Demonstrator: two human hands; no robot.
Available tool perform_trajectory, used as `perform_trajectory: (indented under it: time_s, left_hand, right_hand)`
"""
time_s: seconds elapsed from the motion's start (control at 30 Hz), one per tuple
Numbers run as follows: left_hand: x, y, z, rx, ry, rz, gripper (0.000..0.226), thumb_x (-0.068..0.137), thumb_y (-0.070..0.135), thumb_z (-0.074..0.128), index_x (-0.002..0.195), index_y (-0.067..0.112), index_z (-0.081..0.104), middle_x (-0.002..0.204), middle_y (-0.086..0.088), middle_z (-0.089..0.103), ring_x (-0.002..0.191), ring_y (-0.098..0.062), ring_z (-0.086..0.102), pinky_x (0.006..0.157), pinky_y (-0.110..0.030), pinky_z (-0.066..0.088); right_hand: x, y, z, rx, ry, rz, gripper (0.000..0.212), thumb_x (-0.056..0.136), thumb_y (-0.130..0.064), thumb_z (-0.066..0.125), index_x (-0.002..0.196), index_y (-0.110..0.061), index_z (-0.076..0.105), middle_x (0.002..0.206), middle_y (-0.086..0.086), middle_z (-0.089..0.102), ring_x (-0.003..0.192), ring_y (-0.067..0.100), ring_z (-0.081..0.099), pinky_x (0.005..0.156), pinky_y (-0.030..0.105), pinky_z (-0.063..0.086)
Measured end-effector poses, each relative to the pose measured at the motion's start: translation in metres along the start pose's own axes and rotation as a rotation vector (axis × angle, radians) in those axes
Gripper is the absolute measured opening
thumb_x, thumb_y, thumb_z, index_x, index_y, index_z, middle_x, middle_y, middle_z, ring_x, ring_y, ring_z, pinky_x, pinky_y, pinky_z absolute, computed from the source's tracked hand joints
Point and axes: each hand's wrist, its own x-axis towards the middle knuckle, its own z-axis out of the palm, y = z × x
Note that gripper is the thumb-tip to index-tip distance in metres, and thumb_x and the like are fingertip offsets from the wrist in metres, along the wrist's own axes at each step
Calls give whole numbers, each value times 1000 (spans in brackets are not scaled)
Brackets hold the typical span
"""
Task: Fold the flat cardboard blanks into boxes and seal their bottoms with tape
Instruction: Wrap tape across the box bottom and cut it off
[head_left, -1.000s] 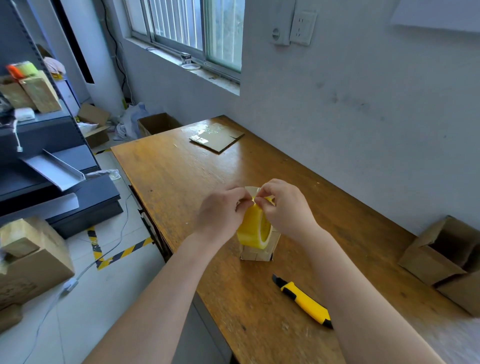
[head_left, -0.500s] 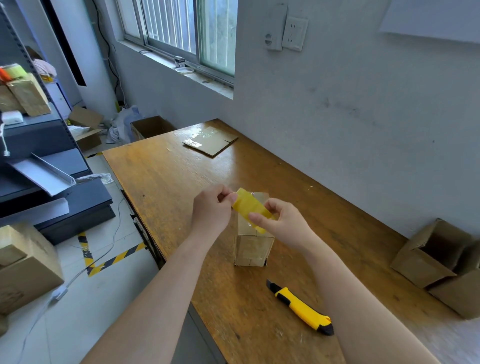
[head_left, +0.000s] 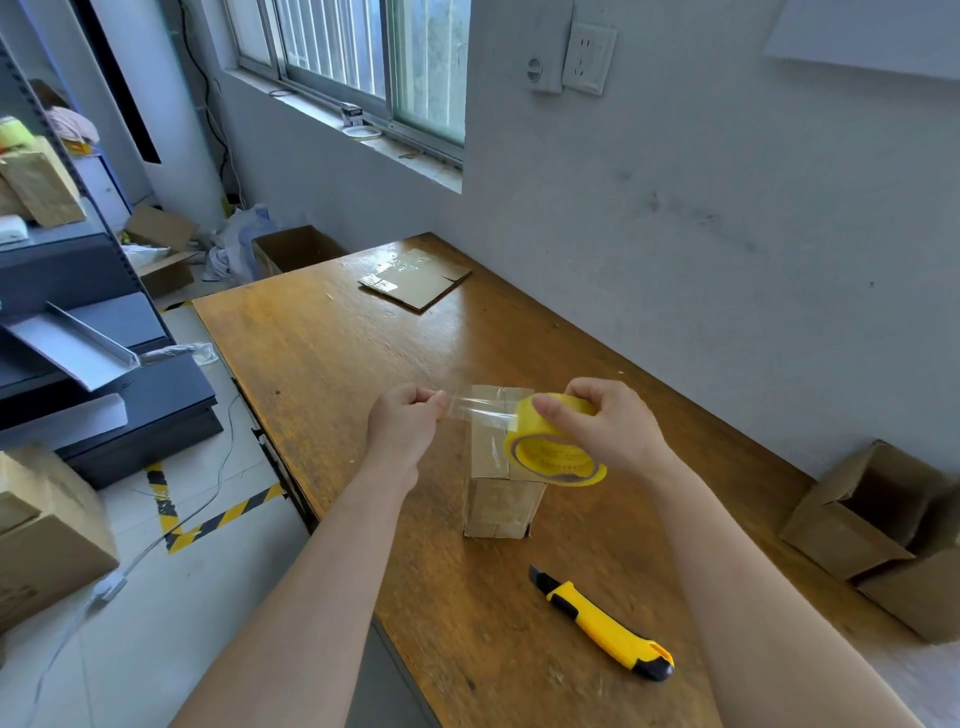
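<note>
A small folded cardboard box (head_left: 500, 501) stands upright in the middle of the wooden table (head_left: 332, 364). Just above it my right hand (head_left: 608, 426) grips a yellow roll of tape (head_left: 550, 447). My left hand (head_left: 408, 421) pinches the free end of a clear strip of tape (head_left: 478, 408), stretched between the two hands over the box top. A flat cardboard blank (head_left: 415, 280) lies at the table's far end.
A yellow utility knife (head_left: 605, 631) lies on the table near me, right of the box. Finished open boxes (head_left: 872, 525) sit at the right by the wall. Grey shelving (head_left: 78, 332) and cartons (head_left: 47, 535) stand on the floor to the left.
The hands have moved apart: the left pulled the tape end leftward while the right carried the roll to the right, drawing out a clear strip above the box.
</note>
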Motion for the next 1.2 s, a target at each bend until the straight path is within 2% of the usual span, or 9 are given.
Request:
perform_trajectory:
  time_s: [0.07, 0.17, 0.23, 0.37, 0.43, 0.77, 1.2]
  left_hand:
    - [3, -6, 1, -18, -27, -57, 26, 95, 14, 61, 69, 10, 60, 74, -5, 59, 68, -17, 51, 62, -30, 41]
    - [2, -19, 7, -47, -70, -177, 24, 95, 12, 60, 72, 10, 61, 70, -4, 58, 61, -15, 48, 54, -26, 37]
    - [0, -30, 11, -60, -92, -249, 21, 96, 11, 59, 75, 9, 62, 70, -4, 58, 60, -14, 48, 53, -25, 37]
    - [2, -47, 18, -81, -107, -351, 17, 96, 9, 59, 79, 6, 63, 73, -6, 58, 59, -15, 48, 52, -25, 38]
    - [5, -52, 19, -74, -107, -379, 16, 96, 9, 59, 81, 6, 64, 74, -6, 58, 60, -15, 48, 52, -25, 38]
    - [14, -70, 22, -66, -117, -448, 11, 95, 10, 61, 86, 6, 64, 77, -7, 58, 62, -16, 49, 52, -25, 39]
    - [9, -77, 26, -93, -165, -476, 14, 97, 9, 57, 84, 7, 62, 71, -5, 55, 59, -15, 47, 51, -26, 35]
  right_hand:
    - [2, 3, -4, 89, 49, 37, 49, 81, -66, 64, 64, -20, 61, 60, -8, 55, 62, 14, 55, 56, 34, 41]
    - [5, -5, -6, -189, 26, 77, 41, 81, -68, 61, 78, -27, 65, 72, -10, 61, 67, 11, 59, 52, 26, 43]
    - [9, -11, -3, -365, 21, 61, 37, 82, -67, 59, 87, -31, 66, 77, -12, 61, 72, 11, 59, 54, 26, 47]
    - [16, -15, 7, -532, -15, 44, 42, 83, -68, 57, 95, -29, 69, 80, -12, 60, 74, 13, 61, 56, 26, 50]
    - [19, -14, 10, -552, -43, 51, 43, 83, -66, 56, 96, -28, 70, 81, -11, 62, 73, 13, 62, 58, 27, 53]
    - [26, -13, 19, -562, -68, 53, 43, 83, -65, 59, 101, -28, 71, 82, -11, 59, 74, 12, 58, 50, 22, 36]
    - [25, -13, 23, -487, -81, 55, 44, 82, -61, 63, 105, -24, 72, 83, -11, 57, 76, 12, 58, 52, 23, 40]
